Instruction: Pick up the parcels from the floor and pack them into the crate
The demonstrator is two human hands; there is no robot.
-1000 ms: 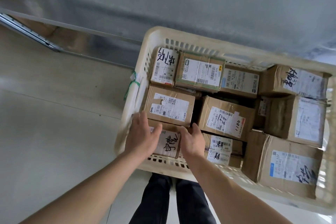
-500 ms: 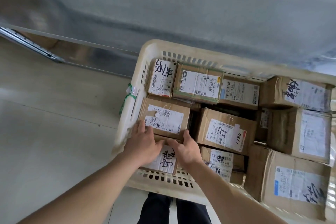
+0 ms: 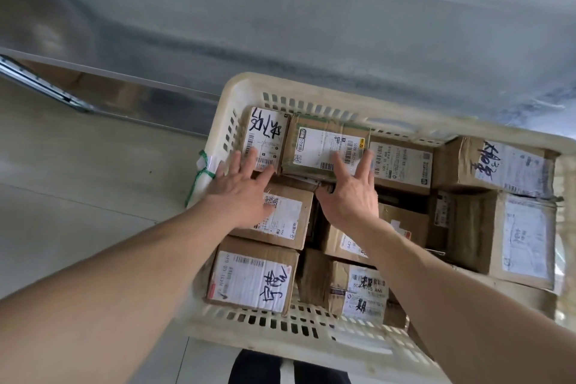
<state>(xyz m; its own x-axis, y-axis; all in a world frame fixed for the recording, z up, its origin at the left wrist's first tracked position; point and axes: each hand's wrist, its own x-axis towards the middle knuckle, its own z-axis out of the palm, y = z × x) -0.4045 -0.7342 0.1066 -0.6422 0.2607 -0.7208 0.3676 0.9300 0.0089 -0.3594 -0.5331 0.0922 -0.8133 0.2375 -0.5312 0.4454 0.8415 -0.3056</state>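
1. Since the earlier frame, both our hands have left the near-corner parcel (image 3: 252,280) and reached toward the crate's (image 3: 299,332) far wall.
2. Our left hand (image 3: 241,190), fingers spread flat, rests on the far-left parcel (image 3: 266,137).
3. Our right hand (image 3: 350,193), fingers straight, lies on the green-taped parcel (image 3: 324,143).
4. Parcels sit edge to edge inside; narrow dark gaps show mid-crate.

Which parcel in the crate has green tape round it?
The parcel in the far row, second from the left corner, under the right hand fingertips. Green-edged tape wraps it; the others show plain brown cardboard.
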